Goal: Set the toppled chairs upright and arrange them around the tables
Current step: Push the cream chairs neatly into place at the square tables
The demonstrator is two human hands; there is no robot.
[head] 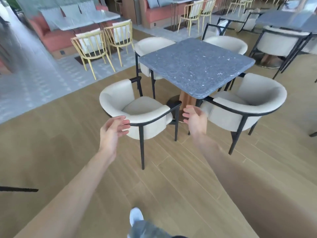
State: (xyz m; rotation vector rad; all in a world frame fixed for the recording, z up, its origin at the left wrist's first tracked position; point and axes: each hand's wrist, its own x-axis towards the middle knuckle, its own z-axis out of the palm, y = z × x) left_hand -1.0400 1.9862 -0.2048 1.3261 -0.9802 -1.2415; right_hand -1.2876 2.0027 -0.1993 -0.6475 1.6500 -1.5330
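Head view: both arms are reaching forward over the wooden floor [171, 177]. The left hand [112, 131] is hovering at the black rail of the nearest chair [137, 109], fingers loosely curled and holding nothing; whether the fingertips are touching the rail is unclear. The right hand [194, 118] is hanging just right of that chair's front post, fingers relaxed and spread, gripping nothing, blurred. Likely they are bracketing the chair to nudge it square to the table [195, 66] beyond the hands. This chair is standing upright, angled off the table corner. Its shell is rounded cream padding on thin black legs. The tabletop is speckled grey stone, square with softened corners. Right of the right hand, a second chair [248, 103] is tucked in; two more are sitting beyond the table.
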